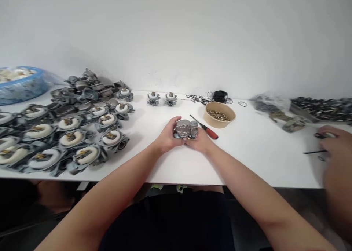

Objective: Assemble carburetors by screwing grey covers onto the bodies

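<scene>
Both of my hands are closed around a grey metal carburetor (pixel 183 128), just above the table's front half. My left hand (pixel 167 136) wraps its left side, with the thumb along the top. From the right and below, my right hand (pixel 200 139) grips it, its fingers partly hidden by the part. The rounded bowl cover of the carburetor faces up. Just right of my hands lies a screwdriver (pixel 210 132) with a red and black handle. Behind it stands a round cardboard bowl (pixel 230 119) holding many small brass-coloured screws.
Carburetor bodies with white floats (pixel 72 138) crowd the left; grey metal covers (pixel 90 91) are piled behind. Two carburetor bodies (pixel 153 98) stand near the wall. Black rubber rings (pixel 219 96) lie behind the bowl. At right, another person's hand (pixel 335 141) holds a dark tool near dark parts (pixel 324 108).
</scene>
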`<state>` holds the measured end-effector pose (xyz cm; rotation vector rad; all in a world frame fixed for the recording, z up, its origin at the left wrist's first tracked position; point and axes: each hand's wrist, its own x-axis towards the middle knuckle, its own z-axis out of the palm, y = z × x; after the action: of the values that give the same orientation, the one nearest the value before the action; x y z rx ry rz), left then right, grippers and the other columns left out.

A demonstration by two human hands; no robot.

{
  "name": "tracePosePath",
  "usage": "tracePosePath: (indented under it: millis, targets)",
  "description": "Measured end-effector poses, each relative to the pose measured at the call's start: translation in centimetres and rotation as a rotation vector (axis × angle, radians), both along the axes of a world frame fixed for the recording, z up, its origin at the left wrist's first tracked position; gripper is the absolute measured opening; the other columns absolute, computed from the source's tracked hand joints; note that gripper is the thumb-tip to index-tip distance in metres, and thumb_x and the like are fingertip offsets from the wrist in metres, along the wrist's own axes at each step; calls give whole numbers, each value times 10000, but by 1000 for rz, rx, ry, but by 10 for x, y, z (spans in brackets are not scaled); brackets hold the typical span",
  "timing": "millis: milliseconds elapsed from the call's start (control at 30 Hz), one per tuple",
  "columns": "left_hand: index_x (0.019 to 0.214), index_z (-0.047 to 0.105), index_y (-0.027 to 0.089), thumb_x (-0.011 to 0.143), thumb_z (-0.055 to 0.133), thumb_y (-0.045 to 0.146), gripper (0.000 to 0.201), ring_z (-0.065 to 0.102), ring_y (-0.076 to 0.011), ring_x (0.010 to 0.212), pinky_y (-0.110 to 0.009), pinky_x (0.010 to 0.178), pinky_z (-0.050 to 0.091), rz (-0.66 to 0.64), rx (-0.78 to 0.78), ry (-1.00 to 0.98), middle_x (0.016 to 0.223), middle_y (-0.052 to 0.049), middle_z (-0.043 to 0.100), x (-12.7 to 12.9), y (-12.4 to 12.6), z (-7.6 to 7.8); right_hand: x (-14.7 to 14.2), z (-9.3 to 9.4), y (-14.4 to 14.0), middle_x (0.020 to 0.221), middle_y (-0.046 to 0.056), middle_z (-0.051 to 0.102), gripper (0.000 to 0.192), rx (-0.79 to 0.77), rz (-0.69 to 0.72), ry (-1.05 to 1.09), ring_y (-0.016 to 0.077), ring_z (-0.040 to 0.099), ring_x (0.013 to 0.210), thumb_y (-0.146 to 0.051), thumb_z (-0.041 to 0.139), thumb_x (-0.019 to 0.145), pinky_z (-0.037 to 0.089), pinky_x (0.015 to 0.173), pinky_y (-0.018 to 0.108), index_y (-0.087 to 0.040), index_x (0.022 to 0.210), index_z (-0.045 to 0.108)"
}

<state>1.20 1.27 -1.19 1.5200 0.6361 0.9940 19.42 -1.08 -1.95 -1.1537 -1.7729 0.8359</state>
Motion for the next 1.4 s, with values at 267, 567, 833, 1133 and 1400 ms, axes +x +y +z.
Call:
tracePosePath:
  millis: [267, 567, 833, 1133, 1400]
  targets:
    - [1377, 404, 199, 626, 777, 134, 841, 587, -322, 1123, -409, 904, 506, -62, 81, 5, 1304, -141, 549, 0, -1, 3, -1, -3, -1, 1116, 96, 684, 494, 109, 24, 99, 285, 635, 1032, -551, 676, 809, 501, 958, 437, -167, 1118, 650]
    - [1326, 415, 238, 620, 862, 275, 836, 592, -308, 1119, -488, 971, 498, -178, -59, -55, 1343, -140, 473, 1, 2, 1, -5, 7, -14, 1145, 116, 671, 525, 171, -45, 303, 286, 627, 1073, -592, 645, 837, 528, 923, 456, -203, 1189, 623]
    - [1345, 406, 276, 674, 818, 439, 804, 597, -213, 962, -434, 846, 527, -94, -134, 15, 1399, -160, 420, -4, 6, -8, 72, 25, -49, 969, 104, 696, 578, 125, -320, 442, 209, 647, 738, -616, 720, 760, 574, 674, 377, -168, 1112, 622]
    - [1360, 404, 252, 726, 771, 467, 763, 604, -223, 955, -471, 880, 510, -88, -91, 55, 1392, -171, 446, -1, 2, -1, 239, 33, -66, 937, 32, 636, 261, -150, -829, 414, 123, 621, 751, -359, 599, 955, 560, 686, 290, -128, 1078, 603]
    - [1370, 435, 266, 760, 731, 545, 733, 629, -251, 966, -468, 876, 515, -80, -71, 88, 1388, -174, 494, -3, 5, -1, 297, 23, -63, 1181, 90, 600, 340, -422, -968, 266, 202, 621, 1000, -362, 595, 955, 557, 847, 399, -147, 1217, 574]
